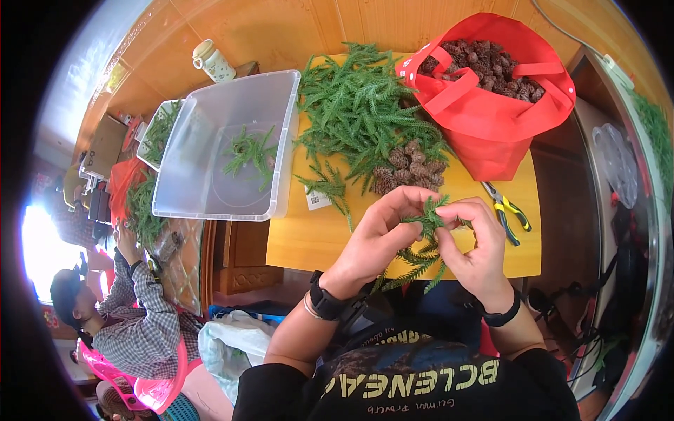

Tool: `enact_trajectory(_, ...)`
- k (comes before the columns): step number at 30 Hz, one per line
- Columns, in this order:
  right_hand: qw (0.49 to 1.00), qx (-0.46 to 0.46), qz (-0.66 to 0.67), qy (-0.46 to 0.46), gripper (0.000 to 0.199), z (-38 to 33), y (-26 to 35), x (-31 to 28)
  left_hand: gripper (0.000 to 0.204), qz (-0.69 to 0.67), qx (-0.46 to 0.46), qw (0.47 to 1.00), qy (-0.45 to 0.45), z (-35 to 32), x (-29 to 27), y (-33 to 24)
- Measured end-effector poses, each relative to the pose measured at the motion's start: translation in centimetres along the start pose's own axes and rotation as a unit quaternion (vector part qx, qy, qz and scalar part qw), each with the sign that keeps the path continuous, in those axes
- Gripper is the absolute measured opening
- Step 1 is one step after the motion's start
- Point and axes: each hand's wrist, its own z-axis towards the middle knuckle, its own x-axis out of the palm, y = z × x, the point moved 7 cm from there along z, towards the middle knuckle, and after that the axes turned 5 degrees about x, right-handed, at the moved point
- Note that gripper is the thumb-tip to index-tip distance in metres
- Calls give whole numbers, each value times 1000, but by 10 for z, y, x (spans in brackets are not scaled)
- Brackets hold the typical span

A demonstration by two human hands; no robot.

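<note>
Between my two hands, over the near edge of the yellow table (295, 242), is a green artificial pine sprig (419, 261) with its fronds hanging down. My left hand (385, 235) pinches it near the top with thumb and fingers. From the other side my right hand (477, 242) closes thumb and forefinger on the same sprig. Just beyond my fingers lies a cluster of brown pine cones (411, 167). Behind them spreads a big heap of green pine sprigs (358, 105). To the right rest pliers (507, 214) with yellow and black handles.
A red bag (491, 144) full of pine cones (484, 67) stands far right. At left is a clear plastic bin (210, 158) with a few sprigs. A loose sprig (330, 188) lies on a white card. Further left, a person (140, 330) in a checked shirt handles greenery. A bottle (213, 62) stands behind.
</note>
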Motion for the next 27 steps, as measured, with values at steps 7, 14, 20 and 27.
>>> enact_trajectory(7,991,94,90,35,19,-4,-23,-2,24,6,15,999,-40,-1,-4,2)
enact_trajectory(14,986,109,118,44,28,-5,-31,6,19,8,61,998,-18,-2,-7,4)
enact_trajectory(20,982,132,134,20,31,-4,-26,4,17,54,115,992,-25,-2,-8,2)
enact_trajectory(27,996,51,70,-2,40,-2,-17,-4,19,227,228,946,-16,-12,-6,-14)
